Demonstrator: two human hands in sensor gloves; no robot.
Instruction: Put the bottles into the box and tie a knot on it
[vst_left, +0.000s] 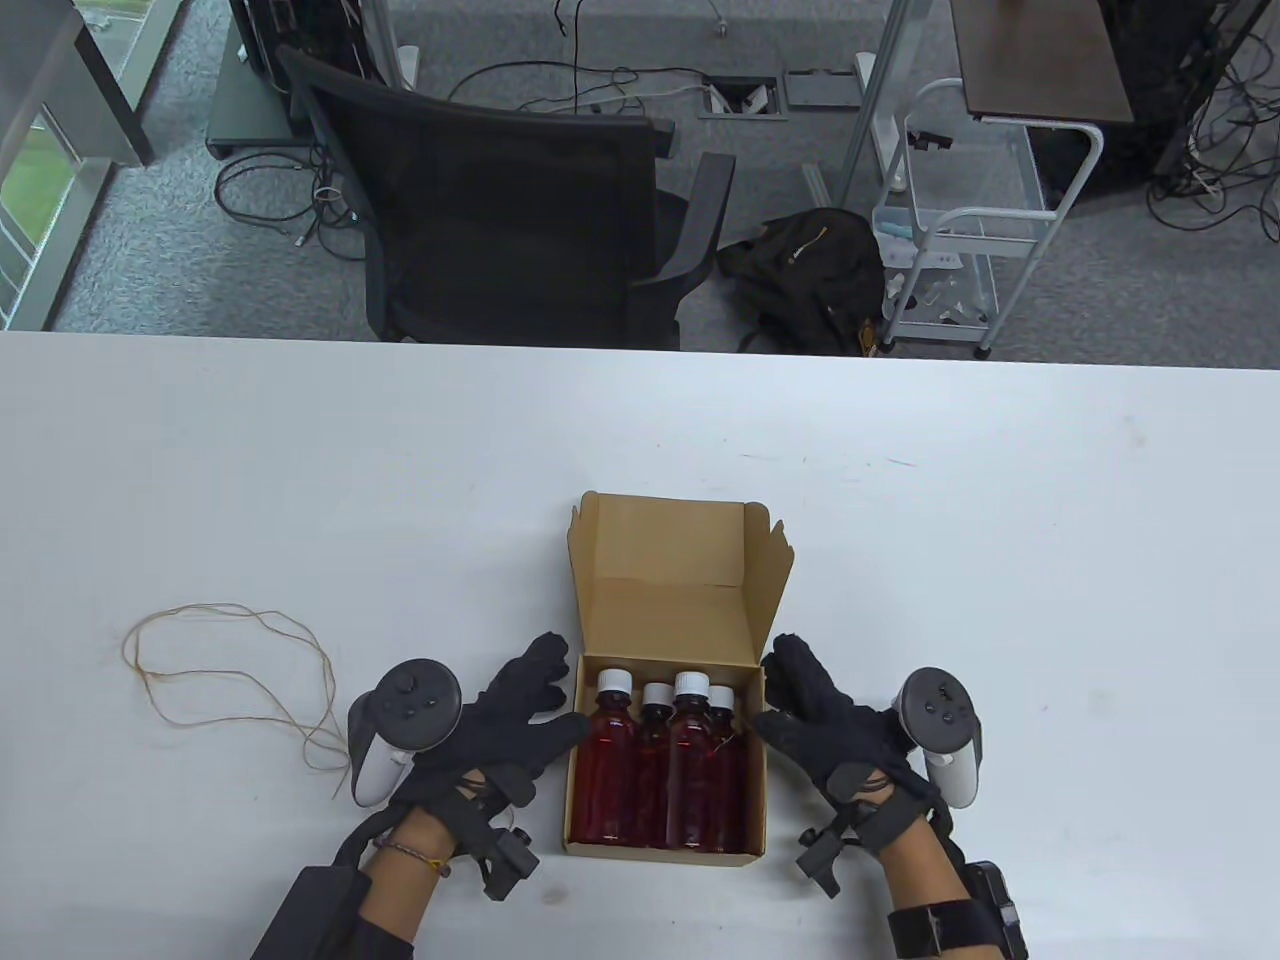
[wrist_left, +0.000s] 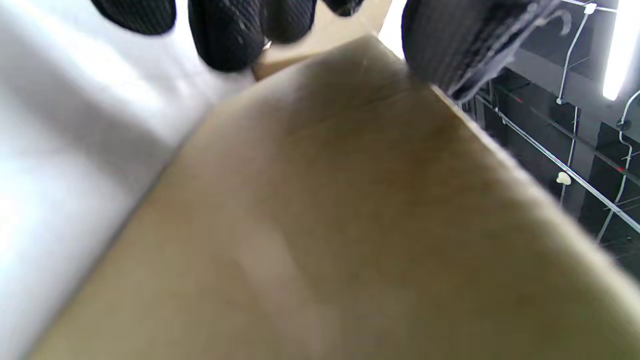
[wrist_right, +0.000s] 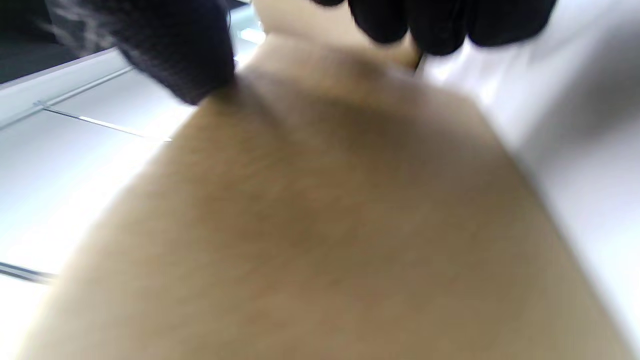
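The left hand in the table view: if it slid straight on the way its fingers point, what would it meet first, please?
Probably the box: the left hand points up and right, its fingers already at the left wall, by the open lid.

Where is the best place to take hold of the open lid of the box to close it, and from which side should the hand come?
Probably the lid is best taken at its free far edge, with the hands coming up from both sides. It stands upright behind the bottles, hinged at the box's far wall, with side flaps sticking out. The left hand and right hand already flank the box.
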